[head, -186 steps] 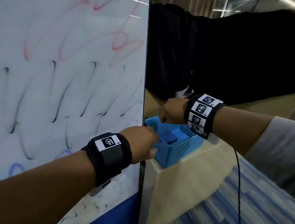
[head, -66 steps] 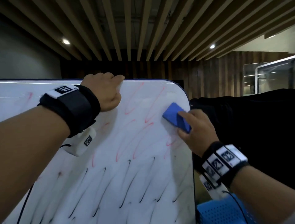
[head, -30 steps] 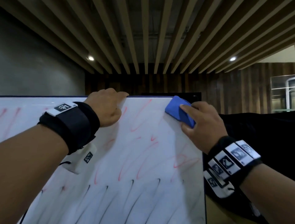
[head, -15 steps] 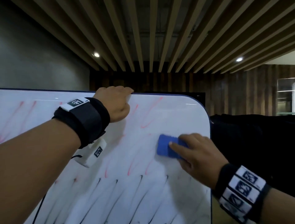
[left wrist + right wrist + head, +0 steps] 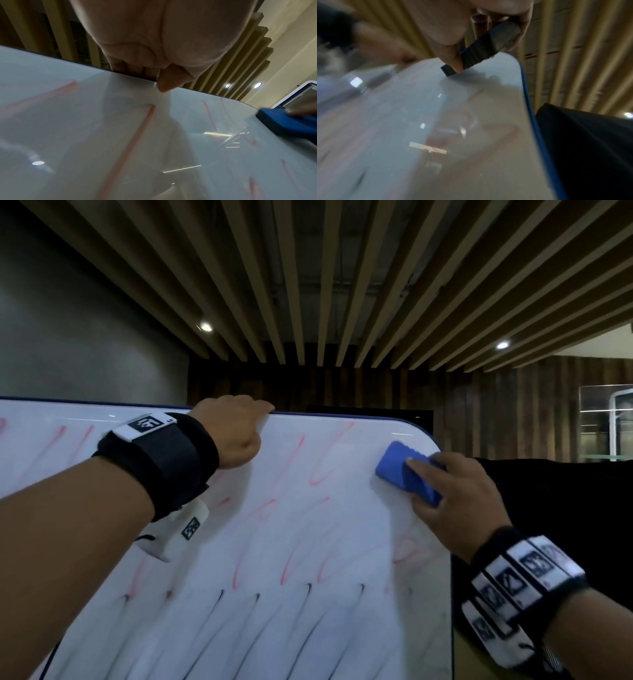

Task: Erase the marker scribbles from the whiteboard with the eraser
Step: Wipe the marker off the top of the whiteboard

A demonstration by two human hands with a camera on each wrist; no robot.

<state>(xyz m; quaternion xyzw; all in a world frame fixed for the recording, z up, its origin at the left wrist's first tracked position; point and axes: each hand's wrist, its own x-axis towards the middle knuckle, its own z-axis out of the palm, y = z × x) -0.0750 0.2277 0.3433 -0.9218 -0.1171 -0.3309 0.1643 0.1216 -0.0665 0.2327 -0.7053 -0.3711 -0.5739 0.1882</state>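
Two hands logged on my feed, both at the whiteboard (image 5: 342,525).

Item 1, left hand (image 5: 233,433): fingers curled over the board's top edge, thumb tip pressed on the front face just below that edge; clamped on the board.

Item 2, right hand (image 5: 459,501): fingers and thumb closed around the blue eraser (image 5: 400,470), index finger laid along its back.

Item 3, eraser: flat against the board near the rounded upper right corner, tilted, just inside the blue rim.

Item 4, red scribbles (image 5: 325,467): hooked strokes between the two hands and lower down; some faint and smeared near the right edge.

Item 5, black scribbles (image 5: 308,628): a row of slanted strokes beneath the red ones.

Item 6, wrist bands with printed markers, one on each forearm.
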